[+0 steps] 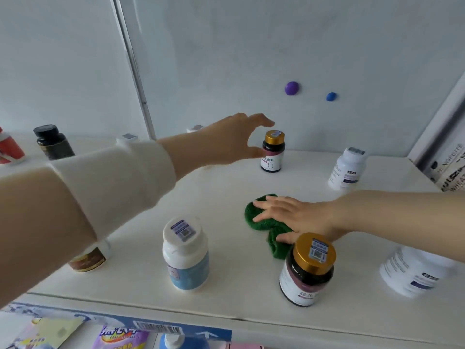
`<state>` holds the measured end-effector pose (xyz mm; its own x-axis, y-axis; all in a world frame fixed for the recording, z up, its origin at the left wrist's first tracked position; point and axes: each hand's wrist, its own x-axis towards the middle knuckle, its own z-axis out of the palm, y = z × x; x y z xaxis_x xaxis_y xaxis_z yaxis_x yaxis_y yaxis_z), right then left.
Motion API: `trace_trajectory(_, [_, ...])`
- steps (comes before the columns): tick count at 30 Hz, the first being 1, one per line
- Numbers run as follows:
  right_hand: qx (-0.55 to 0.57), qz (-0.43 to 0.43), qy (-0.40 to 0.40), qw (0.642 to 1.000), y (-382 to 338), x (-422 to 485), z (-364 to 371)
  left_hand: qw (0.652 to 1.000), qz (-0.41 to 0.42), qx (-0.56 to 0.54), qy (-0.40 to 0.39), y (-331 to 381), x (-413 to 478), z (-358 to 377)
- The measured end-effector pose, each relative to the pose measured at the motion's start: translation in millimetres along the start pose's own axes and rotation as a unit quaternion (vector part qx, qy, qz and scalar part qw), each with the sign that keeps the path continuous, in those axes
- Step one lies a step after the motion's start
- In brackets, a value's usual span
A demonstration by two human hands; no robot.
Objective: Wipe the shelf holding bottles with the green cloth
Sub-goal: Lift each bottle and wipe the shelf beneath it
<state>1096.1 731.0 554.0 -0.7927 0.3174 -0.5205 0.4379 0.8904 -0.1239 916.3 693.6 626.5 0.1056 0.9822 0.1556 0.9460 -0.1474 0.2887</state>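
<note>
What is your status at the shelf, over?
Left hand open, curved near rear gold-capped bottle. Right hand flat on green cloth on shelf. Front gold-capped bottle crowding cloth.

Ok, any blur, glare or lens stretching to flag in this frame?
Head view: soft even light, no glare, faint shadows; the left sleeve looms oversized from the wide lens and is blurred; the white bottle at the right edge is smeared; the green cloth under the right hand looks fairly sharp.

I see bright, even, diffuse light, faint shadows; wide-angle bend at edges, left sleeve (75, 197) blurred, overall img soft.
</note>
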Motion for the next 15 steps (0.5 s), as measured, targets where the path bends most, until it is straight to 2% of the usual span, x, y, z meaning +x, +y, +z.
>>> trace_trajectory(8, [0.077,-0.025,0.054,0.995,14,-3,14,0.998,-0.005,0.048,-0.044,-18,89,41])
trace_trajectory(12, [0.111,0.024,0.086,0.990,27,10,10,0.999,-0.001,-0.018,-0.033,-21,110,48])
trace_trajectory(15, [0.129,0.066,0.152,0.978,42,31,4,0.997,-0.006,-0.068,-0.022,-24,117,47])
